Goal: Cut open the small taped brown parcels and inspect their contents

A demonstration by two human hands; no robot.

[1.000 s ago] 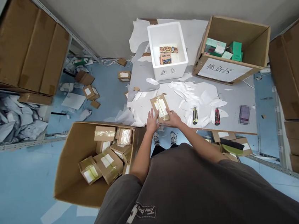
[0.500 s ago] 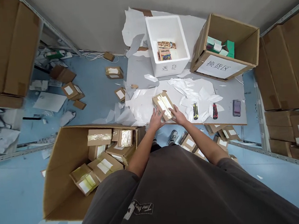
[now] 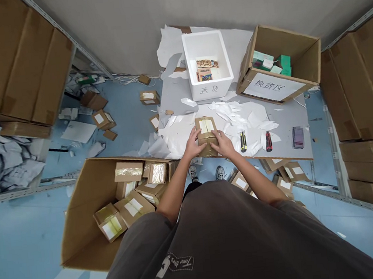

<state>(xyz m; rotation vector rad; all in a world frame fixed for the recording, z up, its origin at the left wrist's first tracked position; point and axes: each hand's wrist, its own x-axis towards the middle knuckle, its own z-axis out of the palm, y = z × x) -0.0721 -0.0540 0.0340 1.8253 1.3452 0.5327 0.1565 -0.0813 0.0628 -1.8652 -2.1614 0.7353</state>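
Observation:
A small taped cardboard box (image 3: 207, 134) with a pale label on top is at the front edge of the table (image 3: 284, 116). My left hand (image 3: 193, 143) grips its left side, and my right hand (image 3: 222, 143) grips the right side, thumbs towards the near face. To the right of the box lie a yellow-and-black utility knife (image 3: 243, 142) and a red-and-black utility knife (image 3: 268, 141). Torn white paper (image 3: 228, 113) is scattered just beyond and beside my right hand.
A white foam box (image 3: 213, 91) with a few small packages and an open carton (image 3: 281, 88) holding green boxes stand at the table's back. A large carton (image 3: 79, 226) of parcels is at my left. Shelves with cartons (image 3: 361, 94) flank both sides; parcels lie on the floor.
The cardboard box has been turned from slanted to nearly straight and tipped so its near taped face shows. Both hands have shifted with it. The camera view has moved slightly.

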